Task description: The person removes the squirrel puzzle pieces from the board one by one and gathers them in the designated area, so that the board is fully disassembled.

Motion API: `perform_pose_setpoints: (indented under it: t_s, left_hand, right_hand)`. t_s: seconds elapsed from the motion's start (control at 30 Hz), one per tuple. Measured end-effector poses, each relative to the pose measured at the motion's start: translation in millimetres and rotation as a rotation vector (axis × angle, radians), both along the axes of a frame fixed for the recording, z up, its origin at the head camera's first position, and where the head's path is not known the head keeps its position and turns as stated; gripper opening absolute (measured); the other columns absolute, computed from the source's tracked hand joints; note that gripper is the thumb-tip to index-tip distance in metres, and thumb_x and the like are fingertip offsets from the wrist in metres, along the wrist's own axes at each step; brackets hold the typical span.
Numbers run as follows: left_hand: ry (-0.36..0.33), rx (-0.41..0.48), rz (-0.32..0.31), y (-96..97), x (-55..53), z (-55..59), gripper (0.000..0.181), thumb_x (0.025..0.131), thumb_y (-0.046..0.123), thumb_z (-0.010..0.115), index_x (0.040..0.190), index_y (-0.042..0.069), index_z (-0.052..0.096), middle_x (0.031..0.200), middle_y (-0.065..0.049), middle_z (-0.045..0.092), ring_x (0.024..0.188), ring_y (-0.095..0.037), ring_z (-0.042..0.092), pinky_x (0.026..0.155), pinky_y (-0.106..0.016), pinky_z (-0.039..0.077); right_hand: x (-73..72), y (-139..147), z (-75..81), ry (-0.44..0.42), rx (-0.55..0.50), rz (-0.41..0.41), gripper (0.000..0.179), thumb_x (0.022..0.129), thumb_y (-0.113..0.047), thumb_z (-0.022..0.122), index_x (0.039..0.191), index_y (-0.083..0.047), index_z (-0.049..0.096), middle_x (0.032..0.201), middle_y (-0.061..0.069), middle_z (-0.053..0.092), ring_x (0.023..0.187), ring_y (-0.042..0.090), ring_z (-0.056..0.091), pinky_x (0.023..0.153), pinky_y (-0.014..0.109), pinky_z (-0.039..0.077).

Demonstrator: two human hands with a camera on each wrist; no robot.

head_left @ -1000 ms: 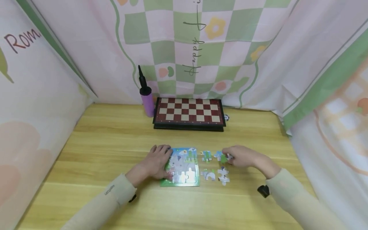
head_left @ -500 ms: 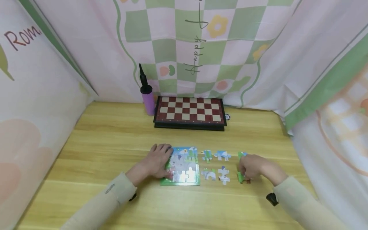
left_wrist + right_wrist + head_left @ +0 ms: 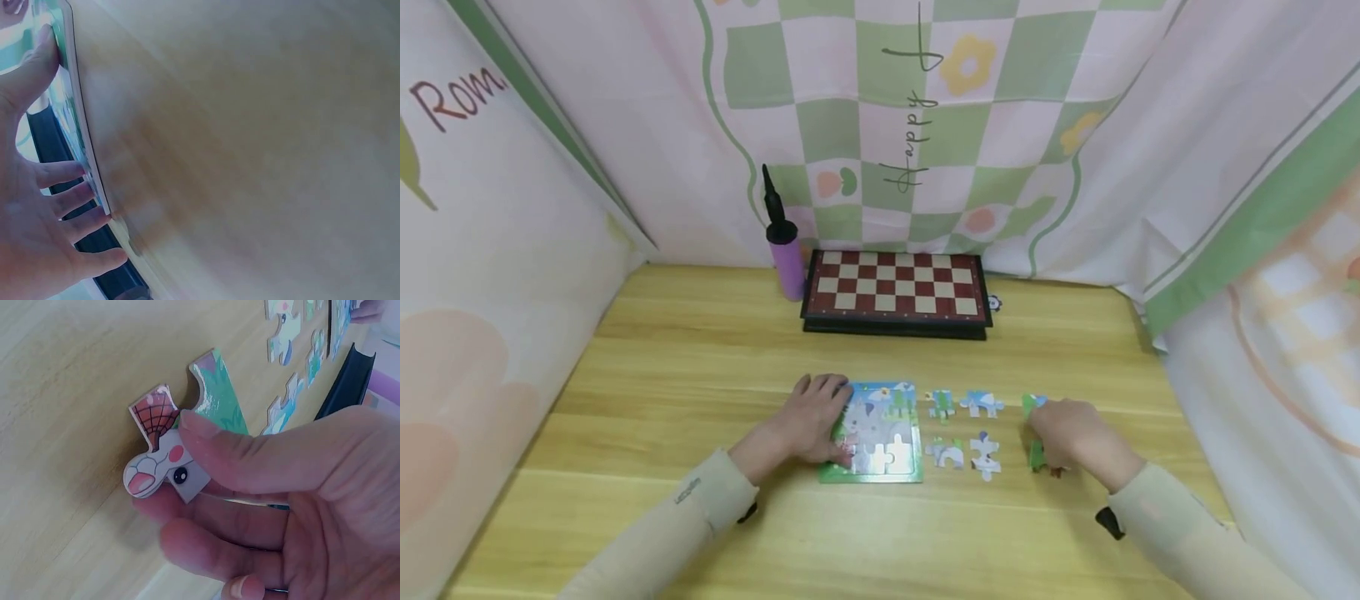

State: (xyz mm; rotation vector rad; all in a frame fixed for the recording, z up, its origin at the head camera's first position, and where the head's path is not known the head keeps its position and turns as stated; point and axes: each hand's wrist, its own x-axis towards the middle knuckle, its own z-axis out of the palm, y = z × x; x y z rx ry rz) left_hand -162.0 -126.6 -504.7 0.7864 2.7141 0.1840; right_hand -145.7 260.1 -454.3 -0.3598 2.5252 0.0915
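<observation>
My left hand point(image 3: 805, 421) lies spread over the left side of a small jigsaw board point(image 3: 868, 477) with a green border. In the left wrist view its thumb point(image 3: 42, 59) is on the board and its fingertips touch the edge. On the right, my right hand point(image 3: 1073, 433) pinches a jigsaw piece point(image 3: 159, 464) showing an eye, a pink cheek and a red checked patch, between thumb and fingers. Just beyond lies a green piece point(image 3: 220, 394), partly behind the thumb. Blue-and-green point(image 3: 1032, 403) and dark green point(image 3: 1037, 454) parts of pieces show beside this hand in the head view.
Several loose pieces lie between the board and my right hand, including a blue-and-white one point(image 3: 981, 403) and a grey-and-white one point(image 3: 985, 458). A folding chessboard point(image 3: 895, 287) stands at the back, with a purple hand pump point(image 3: 787, 271) at its left. Curtains enclose the table.
My right hand has moved right, away from the upper loose piece near the board, to the pieces farther right; over the last half second it shifts only slightly. My left hand stays on the board.
</observation>
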Motion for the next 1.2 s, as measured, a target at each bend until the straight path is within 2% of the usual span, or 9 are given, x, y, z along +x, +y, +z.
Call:
perform_pose_setpoints:
  t_s: [0.23, 0.47, 0.67, 0.73, 0.83, 0.9, 1.0, 1.1, 1.2]
  left_hand:
    - [-0.004, -0.008, -0.003, 1.0, -0.2, 1.1, 0.119, 0.073, 0.071, 0.082, 0.161, 0.008, 0.032, 0.17, -0.014, 0.03, 0.158, -0.037, 0.028, 0.131, -0.066, 0.02]
    - [-0.001, -0.019, 0.004, 1.1, -0.6, 0.5, 0.119, 0.073, 0.072, 0.081, 0.161, 0.008, 0.032, 0.17, -0.015, 0.03, 0.158, -0.038, 0.028, 0.131, -0.067, 0.019]
    - [0.021, -0.038, -0.003, 2.8, 0.7, 1.9, 0.119, 0.072, 0.072, 0.08, 0.161, 0.007, 0.034, 0.17, -0.016, 0.031, 0.158, -0.039, 0.03, 0.131, -0.071, 0.009]
    - [0.031, -0.041, -0.001, 2.8, 1.1, 1.9, 0.119, 0.072, 0.073, 0.08, 0.161, 0.008, 0.033, 0.17, -0.016, 0.03, 0.158, -0.039, 0.029, 0.131, -0.071, 0.008]
    - [0.043, -0.013, -0.006, 1.5, 2.2, 1.0, 0.118, 0.072, 0.07, 0.082, 0.162, 0.011, 0.032, 0.17, -0.016, 0.029, 0.158, -0.038, 0.028, 0.131, -0.071, 0.008]
    - [0.048, 0.02, -0.033, 0.5, 3.6, 0.1, 0.113, 0.075, 0.065, 0.082, 0.162, 0.015, 0.032, 0.171, -0.014, 0.028, 0.159, -0.036, 0.027, 0.131, -0.069, 0.009]
    - [0.058, 0.08, -0.125, 0.0, 7.1, -2.2, 0.094, 0.082, 0.052, 0.082, 0.16, 0.022, 0.038, 0.17, -0.01, 0.031, 0.159, -0.032, 0.029, 0.133, -0.064, 0.015]
    - [0.087, 0.125, -0.23, 0.9, 11.1, -3.9, 0.071, 0.088, 0.037, 0.081, 0.151, 0.027, 0.05, 0.166, -0.007, 0.039, 0.157, -0.03, 0.034, 0.132, -0.061, 0.024]
    - [0.121, 0.15, -0.3, 2.2, 14.1, -5.5, 0.054, 0.088, 0.027, 0.08, 0.138, 0.031, 0.062, 0.161, -0.006, 0.046, 0.153, -0.031, 0.04, 0.129, -0.064, 0.027]
  right_hand:
    - [1.7, -2, -5.2, 0.071, 0.04, 0.055, 0.022, 0.08, -0.013, 0.085, 0.089, -0.008, 0.066, 0.072, 0.002, 0.063, 0.06, 0.015, 0.057, 0.052, 0.023, 0.05]
    - [0.5, -4, -6.0, 0.063, 0.034, 0.059, 0.021, 0.077, -0.005, 0.084, 0.087, -0.009, 0.066, 0.072, 0.001, 0.064, 0.059, 0.014, 0.058, 0.051, 0.023, 0.051]
    - [1.0, -4, -2.1, 0.023, 0.017, 0.04, 0.025, 0.079, -0.011, 0.085, 0.094, -0.009, 0.065, 0.071, -0.002, 0.066, 0.06, 0.014, 0.059, 0.055, 0.026, 0.052]
    - [0.7, -4, 0.7, 0.039, 0.025, 0.043, 0.03, 0.078, -0.013, 0.086, 0.099, -0.007, 0.066, 0.077, 0.002, 0.069, 0.061, 0.015, 0.058, 0.053, 0.025, 0.051]
    - [-1.0, -5, 6.3, 0.093, 0.051, 0.063, 0.031, 0.081, -0.01, 0.082, 0.108, -0.004, 0.067, 0.085, 0.008, 0.069, 0.062, 0.016, 0.056, 0.049, 0.023, 0.048]
    - [-2.6, -8, 10.1, 0.138, 0.061, 0.078, 0.03, 0.085, -0.006, 0.077, 0.113, -0.002, 0.067, 0.086, 0.009, 0.067, 0.063, 0.017, 0.054, 0.047, 0.022, 0.046]
    - [-4.3, -16, 10.8, 0.224, -0.012, 0.09, 0.026, 0.089, -0.007, 0.073, 0.114, -0.002, 0.068, 0.079, 0.005, 0.066, 0.059, 0.015, 0.053, 0.044, 0.02, 0.043]
    - [-4.1, -30, 5.4, 0.33, -0.158, 0.095, 0.029, 0.091, -0.015, 0.075, 0.117, -0.003, 0.07, 0.073, 0.002, 0.069, 0.053, 0.01, 0.05, 0.041, 0.018, 0.038]
    - [-2.7, -46, -2.3, 0.421, -0.339, 0.131, 0.031, 0.09, -0.02, 0.079, 0.114, -0.002, 0.072, 0.08, 0.005, 0.076, 0.057, 0.008, 0.06, 0.045, 0.019, 0.047]
